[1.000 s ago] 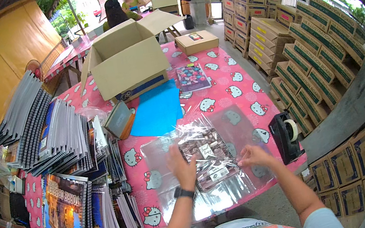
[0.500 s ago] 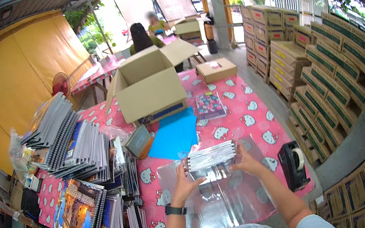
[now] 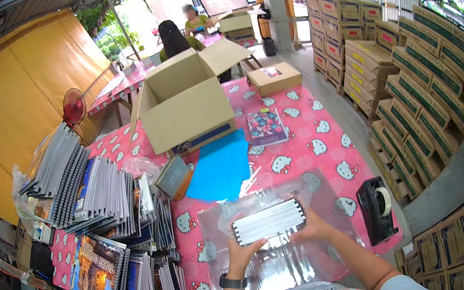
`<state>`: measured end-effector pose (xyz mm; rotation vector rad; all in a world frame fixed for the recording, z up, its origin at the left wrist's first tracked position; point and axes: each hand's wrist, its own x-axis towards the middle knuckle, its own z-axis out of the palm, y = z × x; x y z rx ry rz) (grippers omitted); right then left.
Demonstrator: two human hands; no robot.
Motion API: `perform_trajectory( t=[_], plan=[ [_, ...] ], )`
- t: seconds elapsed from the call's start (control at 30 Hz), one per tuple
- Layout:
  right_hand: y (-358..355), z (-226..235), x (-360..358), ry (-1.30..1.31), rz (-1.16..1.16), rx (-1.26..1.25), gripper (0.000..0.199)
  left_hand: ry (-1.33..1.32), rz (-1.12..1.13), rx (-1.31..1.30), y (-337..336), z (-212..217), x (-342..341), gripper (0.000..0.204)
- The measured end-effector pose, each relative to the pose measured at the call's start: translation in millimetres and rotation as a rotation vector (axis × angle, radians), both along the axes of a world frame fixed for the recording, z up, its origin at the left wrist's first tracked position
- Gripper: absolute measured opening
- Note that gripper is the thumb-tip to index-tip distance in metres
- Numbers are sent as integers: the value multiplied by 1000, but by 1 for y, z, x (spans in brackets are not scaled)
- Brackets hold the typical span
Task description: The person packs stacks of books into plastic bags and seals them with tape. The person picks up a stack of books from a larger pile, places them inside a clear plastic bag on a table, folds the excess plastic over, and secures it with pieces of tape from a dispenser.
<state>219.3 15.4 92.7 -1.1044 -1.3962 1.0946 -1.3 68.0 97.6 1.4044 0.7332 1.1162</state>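
Both hands hold a stack of spiral-bound notebooks (image 3: 268, 221) edge-up above a clear plastic bag (image 3: 280, 259) that lies on the pink patterned tablecloth (image 3: 309, 133). The left hand (image 3: 242, 254), a dark watch on its wrist, grasps the stack's end at 9 o'clock with curled fingers; the right hand (image 3: 313, 230) clasps the end at 3 o'clock. At 12 o'clock of the stack lies a blue sheet (image 3: 221, 171), and beyond it stands an open cardboard box (image 3: 183, 107). A black tape dispenser (image 3: 375, 207) sits at 3 o'clock, near the table edge. Piles of spiral notebooks (image 3: 91, 197) spread out at 9 o'clock.
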Motion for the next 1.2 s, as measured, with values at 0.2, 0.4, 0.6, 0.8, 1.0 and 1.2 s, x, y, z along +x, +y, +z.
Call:
perform_trajectory(
  t=[0.2, 0.4, 0.6, 0.8, 1.0, 1.2],
  plan=[
    [-24, 7, 0, 13, -160, -132, 93, -125, 81, 42, -15, 7, 11, 100],
    [-47, 32, 13, -396, -456, 248, 48, 798, 194, 841, -16, 115, -14, 68],
    [-38, 47, 12, 68, -195, 117, 42, 933, -218, 769, -16, 145, -28, 22],
    [-35, 52, 18, -133, -18, 224, 40, 913, -186, 889, -22, 135, -20, 8],
    [-29, 73, 8, -500, -18, 351, 39, 803, -259, 850, -25, 137, -31, 8],
    [-35, 58, 29, -155, -109, 309, 38, 814, -162, 849, -27, 132, -21, 12]
  ],
)
